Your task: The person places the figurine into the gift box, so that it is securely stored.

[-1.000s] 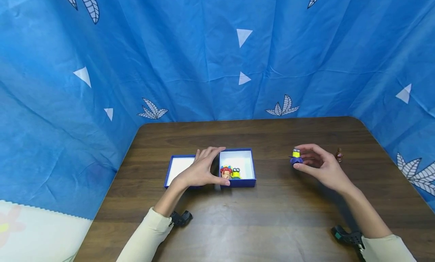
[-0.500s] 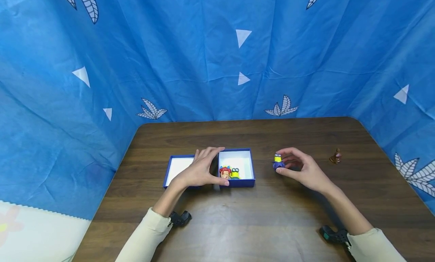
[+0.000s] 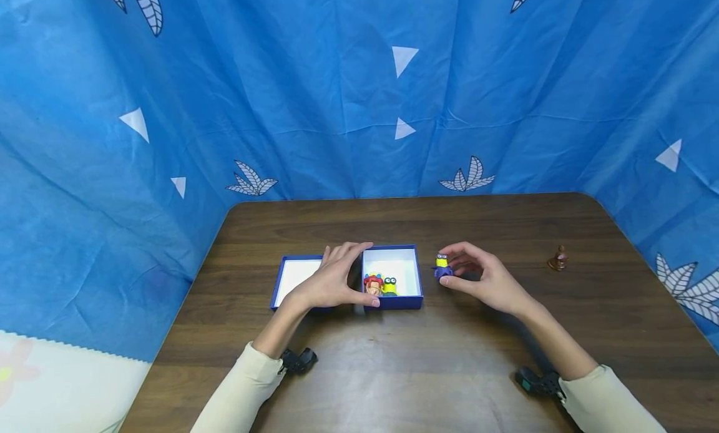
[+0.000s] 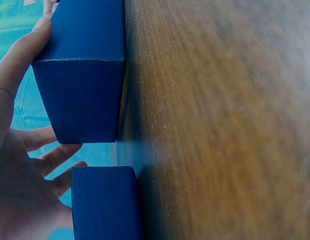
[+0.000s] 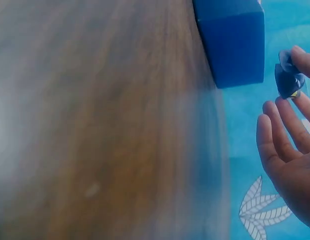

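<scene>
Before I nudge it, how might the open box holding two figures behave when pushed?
The box is probably stiff: its walls stand straight. Sitting flat, it should slide rather than tip. The figures might shift, with open space beside them.

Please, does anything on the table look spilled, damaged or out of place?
Nothing looks spilled or damaged. Only the small brown figurine stands apart, alone toward the right of the table; two figurines are in the blue box, and the right hand holds a Minion figurine.
</scene>
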### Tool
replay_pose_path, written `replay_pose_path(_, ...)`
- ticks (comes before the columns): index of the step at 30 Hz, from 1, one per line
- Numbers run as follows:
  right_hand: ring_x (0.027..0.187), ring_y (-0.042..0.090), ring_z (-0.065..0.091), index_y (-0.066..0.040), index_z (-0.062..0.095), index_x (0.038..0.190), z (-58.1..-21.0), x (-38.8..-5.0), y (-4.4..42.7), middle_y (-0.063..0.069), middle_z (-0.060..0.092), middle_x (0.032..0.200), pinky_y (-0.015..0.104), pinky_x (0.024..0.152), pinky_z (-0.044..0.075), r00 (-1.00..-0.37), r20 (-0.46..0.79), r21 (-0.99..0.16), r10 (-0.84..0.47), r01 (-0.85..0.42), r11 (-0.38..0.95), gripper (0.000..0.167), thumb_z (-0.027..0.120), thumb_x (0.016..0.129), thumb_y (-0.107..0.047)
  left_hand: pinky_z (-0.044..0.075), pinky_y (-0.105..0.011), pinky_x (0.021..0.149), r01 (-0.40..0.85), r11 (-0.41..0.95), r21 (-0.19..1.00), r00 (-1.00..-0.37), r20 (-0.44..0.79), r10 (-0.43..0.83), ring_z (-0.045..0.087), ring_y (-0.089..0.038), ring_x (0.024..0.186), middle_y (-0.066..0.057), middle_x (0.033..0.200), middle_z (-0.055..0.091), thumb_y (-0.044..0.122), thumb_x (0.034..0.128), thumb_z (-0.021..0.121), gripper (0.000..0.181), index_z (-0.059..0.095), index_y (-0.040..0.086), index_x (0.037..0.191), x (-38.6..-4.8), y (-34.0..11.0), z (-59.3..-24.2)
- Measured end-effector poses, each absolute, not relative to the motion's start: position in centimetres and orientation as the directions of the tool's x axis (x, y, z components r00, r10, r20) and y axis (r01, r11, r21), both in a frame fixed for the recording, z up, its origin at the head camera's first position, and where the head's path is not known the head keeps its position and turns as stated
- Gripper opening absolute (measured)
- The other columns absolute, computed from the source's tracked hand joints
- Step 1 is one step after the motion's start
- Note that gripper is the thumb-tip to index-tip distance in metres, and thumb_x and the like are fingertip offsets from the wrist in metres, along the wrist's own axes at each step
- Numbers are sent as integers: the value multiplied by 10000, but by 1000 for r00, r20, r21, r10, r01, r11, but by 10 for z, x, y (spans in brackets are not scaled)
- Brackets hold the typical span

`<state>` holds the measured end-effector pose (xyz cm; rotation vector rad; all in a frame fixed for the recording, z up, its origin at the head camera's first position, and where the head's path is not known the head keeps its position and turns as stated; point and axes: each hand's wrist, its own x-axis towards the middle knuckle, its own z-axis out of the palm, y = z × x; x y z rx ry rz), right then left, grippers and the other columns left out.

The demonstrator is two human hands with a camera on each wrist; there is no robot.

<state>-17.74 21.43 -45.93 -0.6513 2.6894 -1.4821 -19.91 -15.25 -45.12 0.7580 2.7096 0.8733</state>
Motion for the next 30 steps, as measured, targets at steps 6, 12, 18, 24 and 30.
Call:
replay_pose_path(6,1095,190,688,-234,658,1340,-454,-184,200,0,718,1267,422,983,603,-915,195,-813,-353,-352,463,451,863,940,-263,-29,-756,1319,409,693,593,-851,-27,525,277,-334,1627,-38,1676,397,677,747,910,1217,286,275,1711,-199,-153,-452)
replay_pose_path(12,1142,200,684,-240,654,1339,-452,-189,185,-12,720,1287,429,1015,578,-915,201,-799,-351,-360,481,466,869,931,-308,-31,-761,1316,408,694,593,-851,-29,524,287,-329,1624,-39,1668,405,673,740,918,1229,285,265,1712,-199,-153,-451)
replay_pose_path(18,1175,242,676,-237,664,1314,-447,-191,171,-31,720,1291,500,1030,556,-900,215,-800,-378,-385,460,489,902,893,-309,-25,-764,1316,402,699,591,-855,-32,518,305,-323,1611,-37,1662,413,681,737,915,1227,291,267,1709,-200,-152,-452)
replay_pose_path(24,1286,291,587,-257,703,1295,-450,-195,160,-23,700,1342,598,1088,488,-886,244,-771,-394,-424,476,511,941,848,-320,-24,-769,1313,395,698,597,-856,-37,515,309,-324,1604,-36,1658,413,678,745,911,1217,294,263,1708,-200,-152,-452)
replay_pose_path(30,1386,303,484,-288,750,1266,-455,-196,154,35,585,1461,685,1089,458,-882,236,-759,-408,-430,489,473,947,838,-328,-32,-768,1312,397,694,600,-853,-36,520,303,-332,1608,-35,1669,402,675,749,910,1217,290,259,1710,-199,-152,-451)
